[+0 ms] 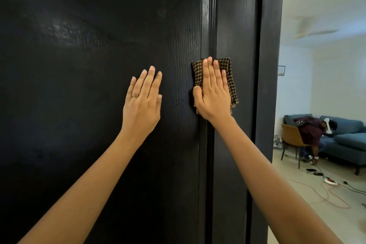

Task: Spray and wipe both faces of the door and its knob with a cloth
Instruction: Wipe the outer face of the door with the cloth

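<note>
A white wall carries a small framed picture. A blue upholstered sofa stands against it on a pale floor. A tan chair with dark legs stands just beside the sofa, where a person in a dark red top bends forward. An orange cable, a white power strip and black cables lie on the floor. Lighting is bright.

The black door walls off everything ahead of me; its face is bare above and left of my left grip. Only right of its edge is there passage, with a chair, sofa and floor cables far off.
</note>
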